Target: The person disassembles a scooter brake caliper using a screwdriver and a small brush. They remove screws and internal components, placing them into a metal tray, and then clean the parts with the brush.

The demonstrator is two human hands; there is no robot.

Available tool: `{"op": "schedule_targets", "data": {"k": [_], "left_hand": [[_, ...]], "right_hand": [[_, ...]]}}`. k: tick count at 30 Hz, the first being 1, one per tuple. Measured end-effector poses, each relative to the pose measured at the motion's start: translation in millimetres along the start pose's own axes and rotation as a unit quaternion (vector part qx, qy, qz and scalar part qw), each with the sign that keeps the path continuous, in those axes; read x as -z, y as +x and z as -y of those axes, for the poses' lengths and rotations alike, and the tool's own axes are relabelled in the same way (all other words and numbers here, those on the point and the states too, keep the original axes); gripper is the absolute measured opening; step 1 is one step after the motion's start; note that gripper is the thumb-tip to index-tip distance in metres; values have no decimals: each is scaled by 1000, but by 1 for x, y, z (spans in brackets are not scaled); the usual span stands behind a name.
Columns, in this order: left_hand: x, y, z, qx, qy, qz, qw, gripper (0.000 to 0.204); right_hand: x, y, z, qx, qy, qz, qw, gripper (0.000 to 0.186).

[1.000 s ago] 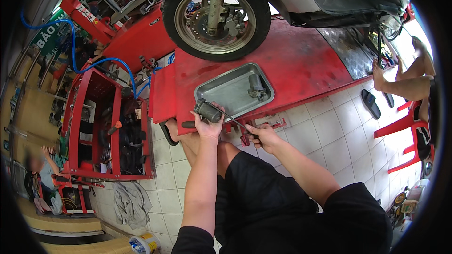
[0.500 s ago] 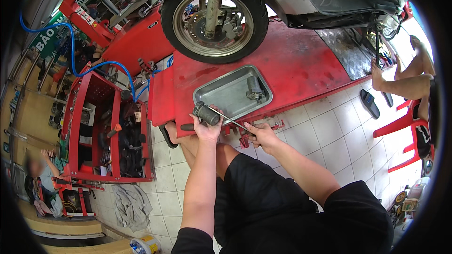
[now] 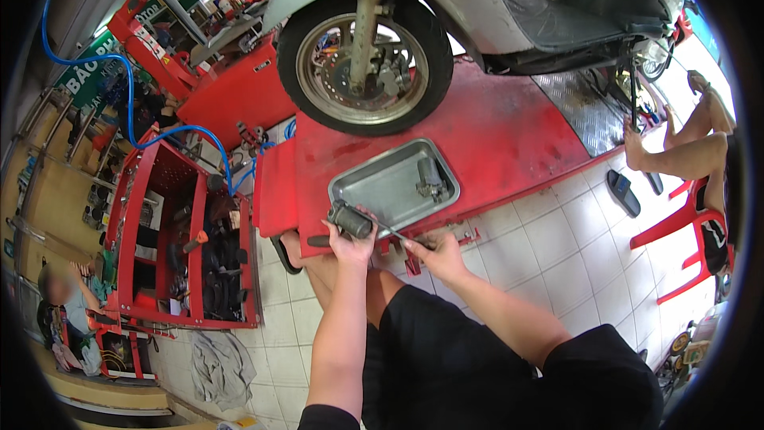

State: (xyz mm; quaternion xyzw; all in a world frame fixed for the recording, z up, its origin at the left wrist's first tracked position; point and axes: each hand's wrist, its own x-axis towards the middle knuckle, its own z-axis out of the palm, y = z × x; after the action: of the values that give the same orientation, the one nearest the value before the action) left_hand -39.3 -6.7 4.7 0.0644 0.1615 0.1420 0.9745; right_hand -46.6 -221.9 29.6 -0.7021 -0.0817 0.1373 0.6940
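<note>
My left hand [image 3: 350, 245] is closed around a dark grey cylindrical starter motor [image 3: 351, 220], held just off the near edge of a metal tray. In my right hand [image 3: 440, 255] is a thin metal-shafted screwdriver [image 3: 388, 228], gripped between thumb and fingers. Its shaft points left toward the motor; the tip is hidden or blurred near my left fingers, so contact cannot be made out. The silver rectangular tray [image 3: 374, 183] rests on the red lift platform. A second grey cylindrical part [image 3: 430, 179] lies at its right side.
A scooter's front wheel [image 3: 364, 72] stands on the red platform [image 3: 509, 119] beyond the tray. A red tool cart [image 3: 183, 231] and a blue hose [image 3: 130, 103] are at left. One person sits at far left, another on a red chair [image 3: 676, 231] at right.
The view has tilted, so the scene sits lower. The motor has turned slightly in my left hand. The screwdriver's shaft has shifted from across the motor's top to beside its right end.
</note>
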Motion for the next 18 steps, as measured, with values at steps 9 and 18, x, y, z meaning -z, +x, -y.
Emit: {"op": "schedule_targets", "data": {"k": [9, 18], "left_hand": [[-2, -4, -1, 11, 6, 16, 1000, 70], [-7, -1, 0, 18, 5, 9, 1000, 67]], "right_hand": [[12, -3, 16, -309, 261, 143, 903, 34], [-4, 1, 8, -34, 84, 8, 996, 23]]}}
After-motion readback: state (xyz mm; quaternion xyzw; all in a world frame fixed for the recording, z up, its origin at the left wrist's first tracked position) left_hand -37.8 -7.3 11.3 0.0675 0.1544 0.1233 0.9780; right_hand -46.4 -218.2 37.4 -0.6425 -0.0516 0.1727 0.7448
